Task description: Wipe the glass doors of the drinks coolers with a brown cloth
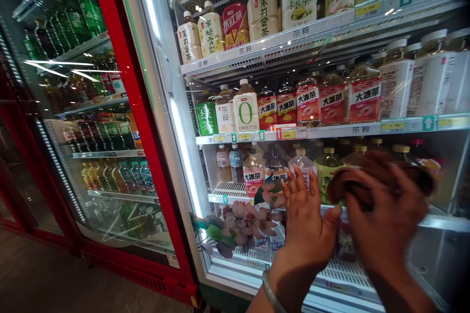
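Observation:
My left hand (306, 220) is raised flat, fingers spread, against the glass door of a white drinks fridge (183, 156), level with its third shelf; a silver bangle sits on the wrist. My right hand (385, 225) is blurred and grips a dark brown cloth (370, 173) pressed to the glass just right of the left hand. Behind the glass stand tea bottles with red labels (332, 100) and pale bottles (262, 10) on the upper shelves. A pink flower decoration (242, 222) shows low on the door, left of my left hand.
A red-framed fridge (121, 107) full of green and dark soda bottles stands to the left, its glass door catching glare. White wire shelves (330, 24) carry price tags. Brown floor (55, 283) lies at the lower left.

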The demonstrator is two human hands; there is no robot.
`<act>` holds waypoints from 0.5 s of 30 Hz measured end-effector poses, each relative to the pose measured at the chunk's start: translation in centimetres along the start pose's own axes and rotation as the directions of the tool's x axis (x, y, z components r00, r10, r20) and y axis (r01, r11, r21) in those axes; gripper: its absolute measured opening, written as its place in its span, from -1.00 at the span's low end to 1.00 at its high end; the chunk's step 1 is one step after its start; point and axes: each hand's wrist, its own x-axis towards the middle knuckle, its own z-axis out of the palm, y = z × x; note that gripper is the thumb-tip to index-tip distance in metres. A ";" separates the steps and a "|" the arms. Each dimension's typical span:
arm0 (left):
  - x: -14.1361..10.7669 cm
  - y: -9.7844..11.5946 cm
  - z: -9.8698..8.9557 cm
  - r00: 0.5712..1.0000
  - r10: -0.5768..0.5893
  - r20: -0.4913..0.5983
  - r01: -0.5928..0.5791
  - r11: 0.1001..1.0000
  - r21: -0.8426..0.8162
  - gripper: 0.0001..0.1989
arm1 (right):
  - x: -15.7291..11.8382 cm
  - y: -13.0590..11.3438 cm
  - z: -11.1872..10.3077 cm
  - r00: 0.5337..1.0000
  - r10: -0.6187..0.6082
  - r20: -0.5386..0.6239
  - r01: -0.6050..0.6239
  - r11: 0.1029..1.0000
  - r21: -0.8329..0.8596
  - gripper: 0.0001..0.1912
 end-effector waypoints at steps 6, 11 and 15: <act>0.3 0.1 1.3 0.999 0.030 -0.040 -0.030 1.000 0.001 -0.24 | -0.8 -1.6 -0.2 0.974 -0.129 0.189 0.118 0.991 0.068 -0.60; 0.4 0.2 1.7 0.995 0.098 -0.028 -0.097 0.995 0.037 -0.25 | 1.6 3.2 -1.3 0.988 0.076 -0.132 -0.078 0.997 -0.017 -0.44; 0.5 0.1 2.6 0.992 0.125 -0.011 -0.124 0.991 0.053 -0.24 | 0.9 1.7 -0.9 0.986 0.119 -0.118 -0.123 0.992 -0.027 -0.49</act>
